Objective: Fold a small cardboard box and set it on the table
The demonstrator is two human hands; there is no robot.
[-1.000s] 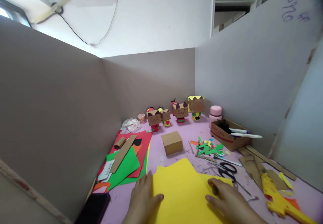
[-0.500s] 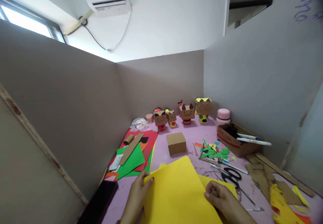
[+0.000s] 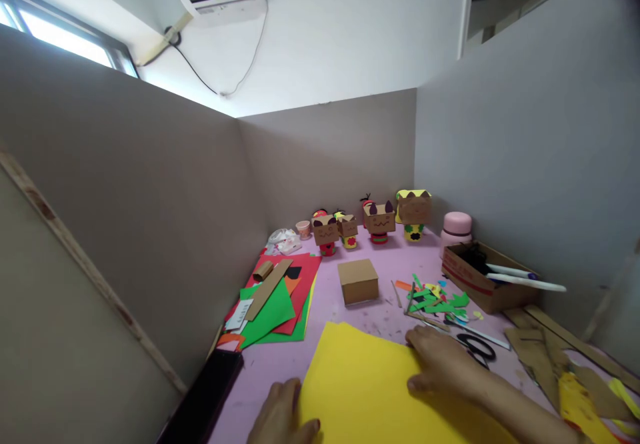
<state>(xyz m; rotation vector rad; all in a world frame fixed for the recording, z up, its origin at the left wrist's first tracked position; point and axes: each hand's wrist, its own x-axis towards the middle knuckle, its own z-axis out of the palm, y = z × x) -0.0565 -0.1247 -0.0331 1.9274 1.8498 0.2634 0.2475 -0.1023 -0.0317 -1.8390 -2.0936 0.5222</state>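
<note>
Yellow paper (image 3: 365, 391) lies in front of me on the table, at least two sheets nearly lined up with each other. My left hand (image 3: 283, 414) grips the paper's left edge, thumb on top. At the upper right edge, my right hand (image 3: 443, 363) has its thumb on the yellow surface and its fingers curled around the rim. Just beyond the sheets stands a small closed cardboard box (image 3: 359, 283). Black-handled scissors (image 3: 476, 347) lie to the right of my right hand, partly hidden by it.
Coloured paper sheets (image 3: 270, 324) with a cardboard strip are stacked at left, near a dark phone-like slab (image 3: 203, 397). Green scraps (image 3: 435, 301), a cardboard tray (image 3: 493, 291) with pens and a pink bottle (image 3: 456, 231) stand right. Several cardboard cat figures (image 3: 379, 221) line the back.
The yellow sheets have come down and lined up more closely. My right hand has moved up along their right edge, over part of the scissors; my left hand has slid lower. The view has shifted slightly.
</note>
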